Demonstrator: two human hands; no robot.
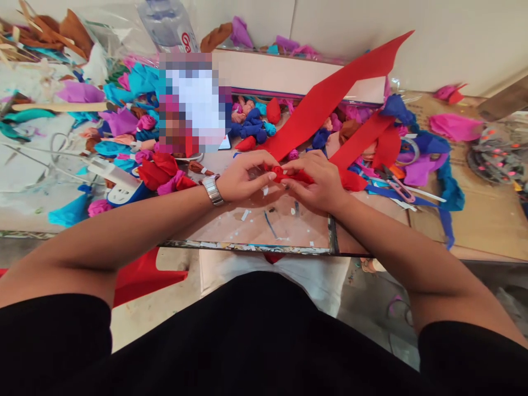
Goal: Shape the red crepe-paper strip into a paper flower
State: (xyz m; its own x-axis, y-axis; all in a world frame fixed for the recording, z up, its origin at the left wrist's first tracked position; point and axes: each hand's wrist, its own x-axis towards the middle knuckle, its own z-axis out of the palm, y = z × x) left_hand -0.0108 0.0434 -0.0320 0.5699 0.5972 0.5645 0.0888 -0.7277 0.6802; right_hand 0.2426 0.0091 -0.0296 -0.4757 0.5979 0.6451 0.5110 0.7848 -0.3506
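Over the front of the table, my left hand (249, 176) and my right hand (317, 180) meet at a small rolled red crepe-paper flower (279, 174). The fingertips of both hands are pinched on it, so part of it is hidden. A metal watch sits on my left wrist. Behind my hands a long, wide red crepe-paper strip (317, 104) slants up to the right. Whether it joins the rolled flower I cannot tell. Another red strip (359, 141) lies beyond my right hand.
Rolled paper flowers (251, 124) in several colours crowd the table's back. Pink-handled scissors (399, 187) and a tape roll (409, 151) lie at right. A white-and-blue power strip (124, 181) is at left, a plastic bottle (167, 25) behind. Paper scraps dot the front edge.
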